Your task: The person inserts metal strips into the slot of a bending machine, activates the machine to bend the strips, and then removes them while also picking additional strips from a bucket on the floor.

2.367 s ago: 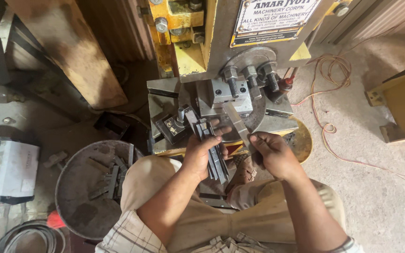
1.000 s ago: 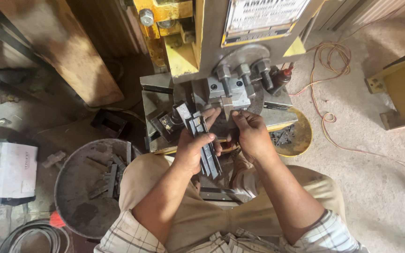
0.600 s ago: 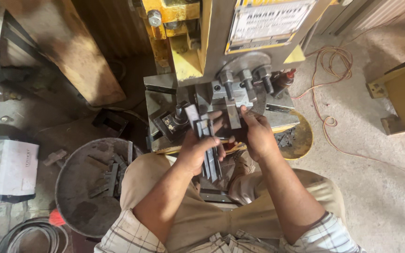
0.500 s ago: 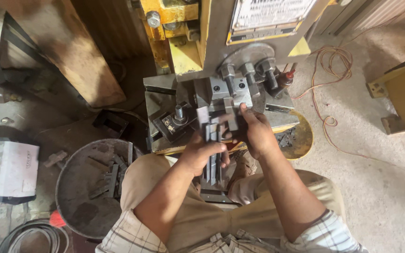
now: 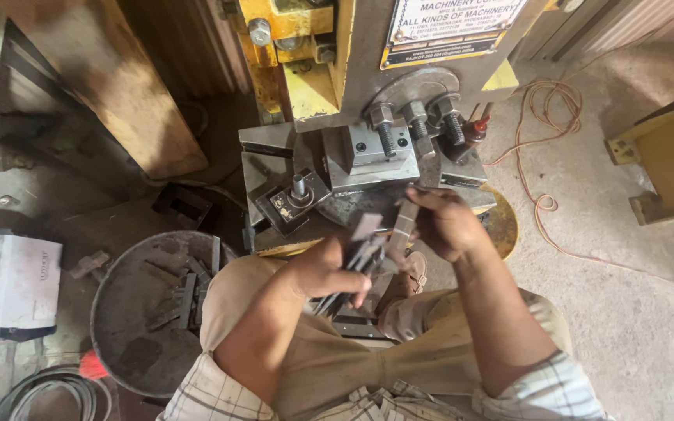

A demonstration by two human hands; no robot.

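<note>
Metal strips (image 5: 352,261), flat and grey, are bundled in the left hand (image 5: 329,269), which is curled around them in a closed grip above the person's lap; the bundle slants from lower left to upper right, its upper ends pointing toward the press bed. Right hand (image 5: 442,226) pinches a single metal strip (image 5: 405,222) between thumb and fingertips, holding it nearly upright just beside the top of the bundle and directly in front of the press. Whether the single strip touches the bundle cannot be determined.

Press machine (image 5: 368,93) stands ahead of the person, with a grey body and yellow frame parts. Its clamp block (image 5: 368,152) carries three large bolts (image 5: 415,125) set side by side. A smaller square fixture (image 5: 290,203) with a central pin sits on the bed to the left of the block.

Round metal pan (image 5: 150,312) lies on the floor beside the person's left knee and contains more loose strips. An orange cable (image 5: 540,148) trails across the concrete floor (image 5: 633,312) to the right.
</note>
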